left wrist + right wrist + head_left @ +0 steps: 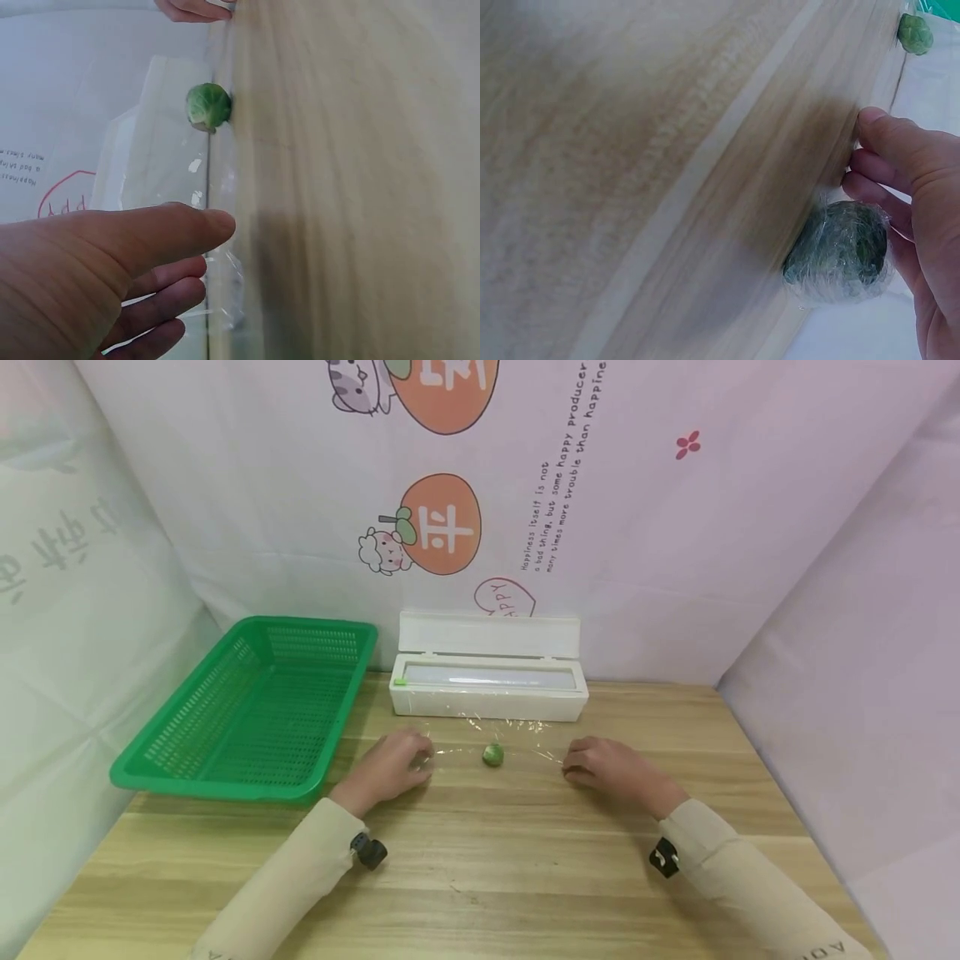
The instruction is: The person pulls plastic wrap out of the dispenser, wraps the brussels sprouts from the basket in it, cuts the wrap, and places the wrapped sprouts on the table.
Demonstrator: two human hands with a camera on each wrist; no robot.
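Head view: wooden table (510,868); green plastic basket (225,788) left of the lidded cling-film dispenser (487,706), a roll inside. Before the dispenser: clear film (525,737); left hand (393,764), fingers loosely extended; right hand (611,767), its grip unclear. Only the right wrist camera shows the film-wrapped green ball (838,255) beside that hand. Brussels sprout (492,755) before the dispenser's middle.

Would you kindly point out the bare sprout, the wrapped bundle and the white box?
Bare sprout (208,107), left wrist view: leafy side.
Wrapped bundle (840,253), right wrist view: film-covered side.
White box (510,702), head view: front wall.
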